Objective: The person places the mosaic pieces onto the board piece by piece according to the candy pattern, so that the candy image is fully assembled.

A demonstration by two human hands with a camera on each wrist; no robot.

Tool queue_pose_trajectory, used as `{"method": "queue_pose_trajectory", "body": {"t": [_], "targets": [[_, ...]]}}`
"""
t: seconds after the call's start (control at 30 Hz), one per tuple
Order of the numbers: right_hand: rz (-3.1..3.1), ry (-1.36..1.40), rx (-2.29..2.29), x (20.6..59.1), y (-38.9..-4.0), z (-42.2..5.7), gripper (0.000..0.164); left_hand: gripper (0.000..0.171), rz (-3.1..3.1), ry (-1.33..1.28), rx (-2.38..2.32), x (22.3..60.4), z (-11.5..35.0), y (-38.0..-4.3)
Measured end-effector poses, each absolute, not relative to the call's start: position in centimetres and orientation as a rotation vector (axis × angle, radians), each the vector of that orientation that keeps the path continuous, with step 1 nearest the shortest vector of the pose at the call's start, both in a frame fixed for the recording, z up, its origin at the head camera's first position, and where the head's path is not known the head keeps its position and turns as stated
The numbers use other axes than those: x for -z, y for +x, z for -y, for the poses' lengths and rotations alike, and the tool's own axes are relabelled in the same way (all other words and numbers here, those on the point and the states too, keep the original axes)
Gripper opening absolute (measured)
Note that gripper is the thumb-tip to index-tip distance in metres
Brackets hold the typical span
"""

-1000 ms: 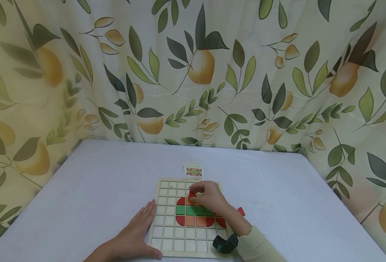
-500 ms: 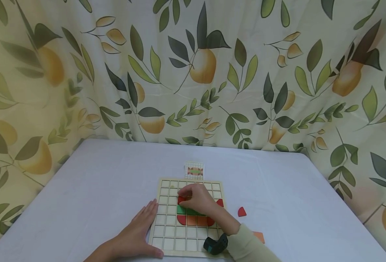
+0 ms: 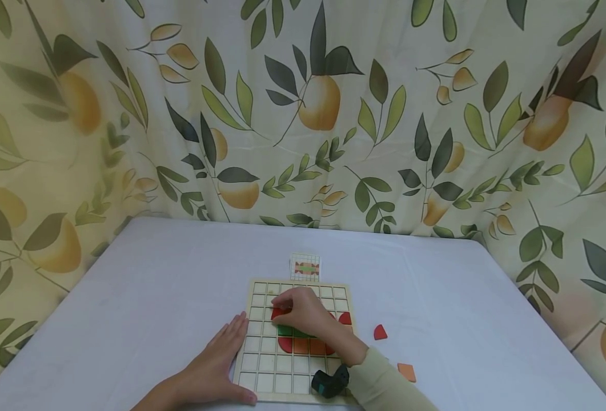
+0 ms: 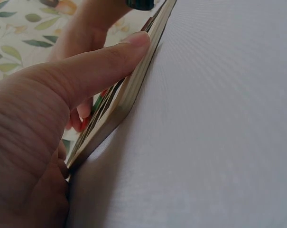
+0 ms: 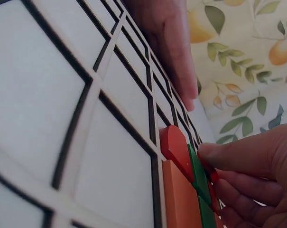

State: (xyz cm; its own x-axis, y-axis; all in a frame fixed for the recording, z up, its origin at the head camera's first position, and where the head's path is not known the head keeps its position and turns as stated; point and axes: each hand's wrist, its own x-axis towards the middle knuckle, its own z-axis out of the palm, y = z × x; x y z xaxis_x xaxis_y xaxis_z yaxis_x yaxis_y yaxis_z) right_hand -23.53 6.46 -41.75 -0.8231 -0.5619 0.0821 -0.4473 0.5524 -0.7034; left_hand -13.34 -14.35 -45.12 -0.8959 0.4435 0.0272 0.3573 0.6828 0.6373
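A wooden grid board [image 3: 276, 381] lies on the table, with red, green and orange pieces set in its cells. My left hand [image 3: 207, 362] rests along the board's left side, its fingers extended; in the left wrist view the thumb [image 4: 105, 66] lies over the board's edge. My right hand [image 3: 305, 314] pinches a red piece [image 3: 277, 313] over the left part of the pattern. In the right wrist view, that hand [image 5: 257, 175] is beside a green piece [image 5: 198, 168], a rounded red piece [image 5: 176, 148] and an orange piece [image 5: 181, 194]. The fingers hide part of the pattern.
A small pattern card [image 3: 305, 268] lies against the board's far edge. To the right of the board are a loose red piece [image 3: 380, 332] and an orange square [image 3: 406, 373]. A dark device [image 3: 330, 381] sits at the right wrist. A printed curtain [image 3: 303, 114] hangs behind the table.
The right hand has moved left across the board with the red piece in its fingers. Its arm has uncovered the loose orange square at the right. The left hand stays in place.
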Motion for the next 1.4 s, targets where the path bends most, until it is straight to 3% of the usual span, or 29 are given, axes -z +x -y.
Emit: {"method": "queue_pose_trajectory", "body": {"t": [1.4], "targets": [[-2.714, -0.81, 1.127, 41.7, -22.8, -5.2, 0.013, 0.128, -2.712, 0.595, -1.04, 44.6, 14.2, -13.2]]}}
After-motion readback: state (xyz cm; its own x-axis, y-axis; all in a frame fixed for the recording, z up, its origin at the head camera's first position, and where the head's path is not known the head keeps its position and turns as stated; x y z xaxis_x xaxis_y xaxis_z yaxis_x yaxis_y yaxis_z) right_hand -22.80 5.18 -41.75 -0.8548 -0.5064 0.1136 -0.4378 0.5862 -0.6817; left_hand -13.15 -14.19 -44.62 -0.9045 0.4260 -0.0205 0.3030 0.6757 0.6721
